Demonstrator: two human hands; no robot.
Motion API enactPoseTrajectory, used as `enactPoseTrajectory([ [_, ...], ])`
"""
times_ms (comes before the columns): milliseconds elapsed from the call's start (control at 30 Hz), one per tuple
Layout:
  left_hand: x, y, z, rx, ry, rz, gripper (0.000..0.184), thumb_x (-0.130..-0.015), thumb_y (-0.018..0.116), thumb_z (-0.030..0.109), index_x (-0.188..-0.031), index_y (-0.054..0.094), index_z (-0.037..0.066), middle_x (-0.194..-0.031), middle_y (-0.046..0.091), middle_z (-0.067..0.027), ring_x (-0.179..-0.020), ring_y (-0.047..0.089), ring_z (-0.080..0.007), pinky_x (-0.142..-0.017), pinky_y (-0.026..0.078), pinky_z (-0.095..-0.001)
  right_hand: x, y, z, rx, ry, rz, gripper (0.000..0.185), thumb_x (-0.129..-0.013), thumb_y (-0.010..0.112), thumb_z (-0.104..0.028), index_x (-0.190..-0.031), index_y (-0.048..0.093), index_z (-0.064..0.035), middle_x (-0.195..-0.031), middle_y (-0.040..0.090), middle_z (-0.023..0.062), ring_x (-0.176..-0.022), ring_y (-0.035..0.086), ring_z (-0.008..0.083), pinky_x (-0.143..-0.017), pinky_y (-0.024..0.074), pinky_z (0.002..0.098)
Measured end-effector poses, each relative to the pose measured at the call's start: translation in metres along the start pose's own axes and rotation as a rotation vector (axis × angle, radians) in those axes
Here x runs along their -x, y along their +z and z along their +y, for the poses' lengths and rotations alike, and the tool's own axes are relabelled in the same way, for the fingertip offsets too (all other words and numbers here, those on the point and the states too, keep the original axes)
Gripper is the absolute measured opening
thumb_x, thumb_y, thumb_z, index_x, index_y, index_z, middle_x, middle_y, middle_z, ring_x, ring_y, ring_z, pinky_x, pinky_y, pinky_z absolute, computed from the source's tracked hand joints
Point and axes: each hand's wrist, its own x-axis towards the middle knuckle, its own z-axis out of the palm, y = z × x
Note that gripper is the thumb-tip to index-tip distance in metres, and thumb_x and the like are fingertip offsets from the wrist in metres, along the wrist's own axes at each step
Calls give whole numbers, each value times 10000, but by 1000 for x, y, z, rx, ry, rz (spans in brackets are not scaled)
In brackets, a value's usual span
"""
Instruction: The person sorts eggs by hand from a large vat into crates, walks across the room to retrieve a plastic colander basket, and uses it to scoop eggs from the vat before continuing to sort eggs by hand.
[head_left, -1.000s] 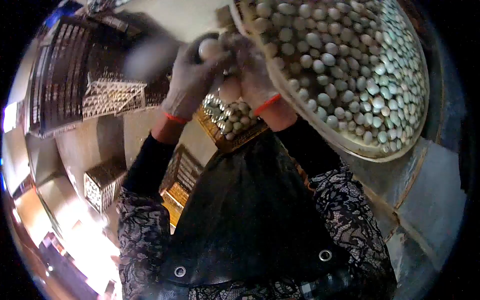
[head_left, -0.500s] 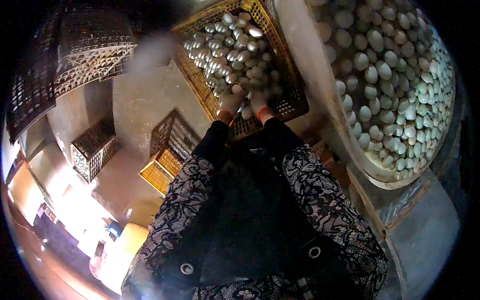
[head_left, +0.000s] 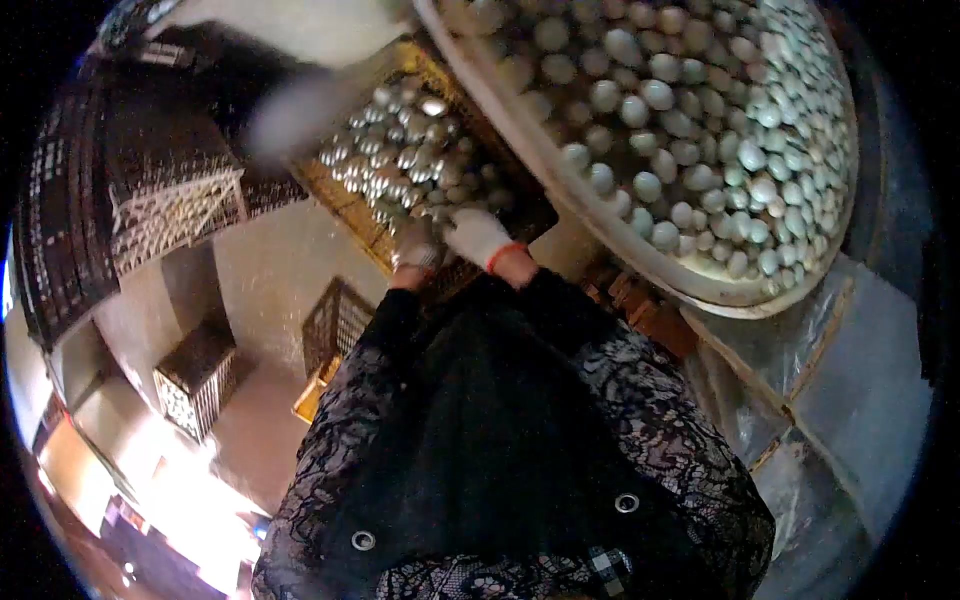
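A yellow plastic crate (head_left: 345, 205) holds a heap of shiny eggs (head_left: 400, 150). At the crate's near end, my left hand (head_left: 416, 243), in a pale glove, lies in shade with its fingers curled by the nearest eggs. My right hand (head_left: 478, 236), in a white glove with a red cuff, reaches in from the right. Its fingers are bent and point toward the left hand, almost touching it. What either hand grips is hidden by the gloves and the dim light.
A large pale tub (head_left: 640, 262) with many eggs (head_left: 660, 95) stands close on the right. To the left are stacked dark crates (head_left: 75, 190), a smaller crate (head_left: 195, 385) on the floor and another yellow crate (head_left: 312, 395). Reddish bricks (head_left: 640, 310) lie beneath the tub.
The camera view has turned, so crate and tub appear further left. My right hand has shifted toward my left hand. An egg seen at the left fingers earlier no longer shows clearly.
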Motion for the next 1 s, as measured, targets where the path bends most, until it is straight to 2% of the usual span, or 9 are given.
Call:
enactPoseTrajectory([
  [67,11,-61,37,256,99,52,556,-669,718,280,-1154,546,69,-1041,588,-204,-923,592,-368,-761,500,-428,73,-46,-23,-337,-520,450,250,-838,538,-231,-978,627,-44,-981,624,168,-932,579,346,-844,467,384],
  [200,19,-179,160,456,603,521,276,-767,569,-103,-1023,614,-9,-965,636,-101,-875,614,-210,-801,488,-277,194,-163,-28,-472,-437,688,277,-822,605,-252,-1038,623,-79,-975,637,89,-921,599,289,-868,452,345],
  [300,12,-226,244,465,790,239,308,-794,560,-44,-1099,586,-15,-1070,628,-119,-950,609,-216,-849,480,-296,209,-205,35,-599,-71,789,319,-866,546,-147,-1180,560,-96,-1128,593,98,-1051,556,271,-939,426,327],
  [333,-24,-193,250,739,769,63,258,-823,561,116,-1062,577,19,-946,611,-160,-871,598,-345,-755,483,-379,200,-200,74,-343,-103,738,415,-851,512,-91,-1264,467,-96,-1235,507,114,-1128,495,278,-981,397,340],
  [467,-149,-98,253,664,703,-485,666,-689,707,353,-1215,448,40,-1088,568,-223,-975,563,-366,-820,467,-407,171,-197,148,30,-151,691,545,-842,420,-52,-1377,325,-94,-1387,372,128,-1257,379,303,-1047,338,365],
  [633,-140,-89,280,-210,834,-234,970,-561,786,422,-1330,321,57,-1272,405,-274,-1173,415,-395,-951,405,-423,128,-210,122,226,-105,520,471,-908,318,-97,-1378,318,-73,-1397,365,137,-1283,356,297,-1052,318,348],
  [667,-139,-86,282,-247,850,-174,995,-551,791,427,-1339,310,55,-1290,384,-276,-1197,392,-397,-968,395,-426,114,-207,119,-167,-106,551,463,-914,311,-81,-1377,323,-80,-1395,368,141,-1271,373,299,-1048,321,345],
  [933,-123,-92,291,-67,829,-317,1045,-510,829,390,-1342,307,34,-1247,449,-243,-1161,428,-348,-933,423,-408,72,-196,129,-508,-116,701,422,-939,312,-130,-1356,366,-106,-1347,428,163,-1206,442,332,-1030,337,360],
  [1000,-98,-122,304,125,711,-427,986,-540,828,339,-1332,328,32,-1177,518,-197,-1063,505,-291,-865,463,-374,65,-202,127,-876,-80,656,638,-847,492,-429,-1355,381,-60,-1389,374,124,-1252,363,249,-1027,279,318],
])
